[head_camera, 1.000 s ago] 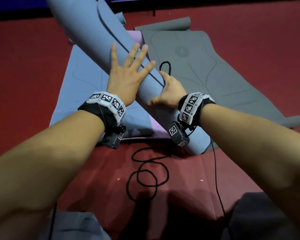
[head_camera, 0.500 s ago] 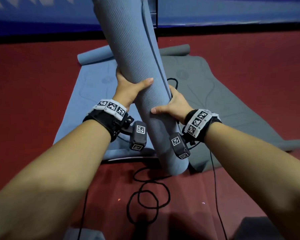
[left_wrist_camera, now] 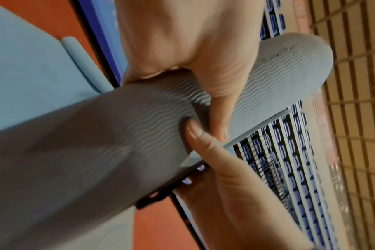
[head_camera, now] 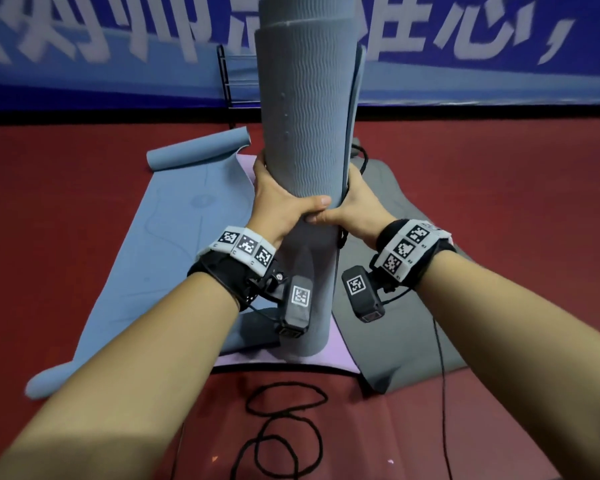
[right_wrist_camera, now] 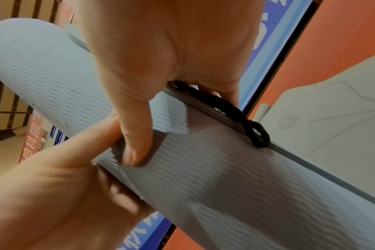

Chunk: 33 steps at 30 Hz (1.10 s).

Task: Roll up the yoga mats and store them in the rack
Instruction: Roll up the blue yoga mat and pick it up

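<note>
A rolled grey-blue yoga mat [head_camera: 307, 133] stands upright in front of me, its lower end near the floor mats. My left hand [head_camera: 281, 199] grips it from the left, thumb across the front. From the right, my right hand [head_camera: 355, 206] grips it and also pinches a black cord [right_wrist_camera: 242, 116] against the roll's loose edge. Both wrist views show the ribbed roll [left_wrist_camera: 139, 128] [right_wrist_camera: 203, 169] with the two thumbs meeting on it. A black wire rack [head_camera: 231, 88] stands behind the roll at the wall.
A light blue mat [head_camera: 174, 258] lies flat on the red floor at left with its far end curled. A dark grey mat [head_camera: 406, 317] lies at right, a purple mat [head_camera: 312, 355] between them. A black cord loop [head_camera: 284, 427] lies on the floor near me.
The roll went from lying slanted across the floor mats to standing upright. My left hand changed from a flat palm on it to a grip, and both hands came together on it.
</note>
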{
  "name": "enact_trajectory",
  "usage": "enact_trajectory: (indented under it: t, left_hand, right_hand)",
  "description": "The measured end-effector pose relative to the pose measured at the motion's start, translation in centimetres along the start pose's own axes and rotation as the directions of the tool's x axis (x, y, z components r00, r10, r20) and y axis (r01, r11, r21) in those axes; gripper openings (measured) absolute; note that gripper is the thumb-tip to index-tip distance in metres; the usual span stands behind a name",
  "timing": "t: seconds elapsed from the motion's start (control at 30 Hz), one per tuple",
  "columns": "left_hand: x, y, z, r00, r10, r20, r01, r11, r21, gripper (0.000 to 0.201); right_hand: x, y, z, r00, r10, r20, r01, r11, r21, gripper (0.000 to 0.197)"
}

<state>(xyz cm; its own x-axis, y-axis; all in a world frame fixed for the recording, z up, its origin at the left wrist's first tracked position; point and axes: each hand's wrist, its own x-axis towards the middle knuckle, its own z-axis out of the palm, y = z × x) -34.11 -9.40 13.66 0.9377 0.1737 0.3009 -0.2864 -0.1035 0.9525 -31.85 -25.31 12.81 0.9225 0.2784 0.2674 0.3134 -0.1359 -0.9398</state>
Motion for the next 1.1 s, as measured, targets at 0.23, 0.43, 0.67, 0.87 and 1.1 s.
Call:
enact_trajectory:
  t: [0.23,0.43,0.67,0.87,1.1]
  left_hand:
    - [1.2,1.6,-1.2,0.993,-0.117,-0.01,0.117,0.991,0.063,0.08]
    - [1.8,4.4,-2.2,1.0,0.014,-0.007,-0.014,1.0,0.028,0.1]
    - [3.2,9.2,-3.8,0.969,0.227,-0.095,-0.213,0.967,0.137,0.117]
    - [2.1,6.6,-4.5,0.982,0.177,-0.059,-0.148,0.934,0.325,0.124]
    - [4.2,7.3,-3.9,0.942,0.328,-0.07,-0.267,0.862,0.431,0.105]
  right_hand:
    - [-1.7,5.5,1.8,0.997,0.073,-0.039,-0.074,0.997,-0.006,0.111]
    - [-1.8,5.9,3.0,0.996,0.033,-0.079,-0.039,0.996,-0.075,0.111]
    - [1.2,3.0,3.2,0.999,-0.039,-0.03,0.035,0.993,-0.111,0.115]
    - [-0.6,6.3,3.5,0.992,0.076,0.097,-0.057,0.98,-0.19,0.117]
    - [0.4,6.4,3.0,0.991,0.076,0.108,-0.055,0.98,-0.189,0.108]
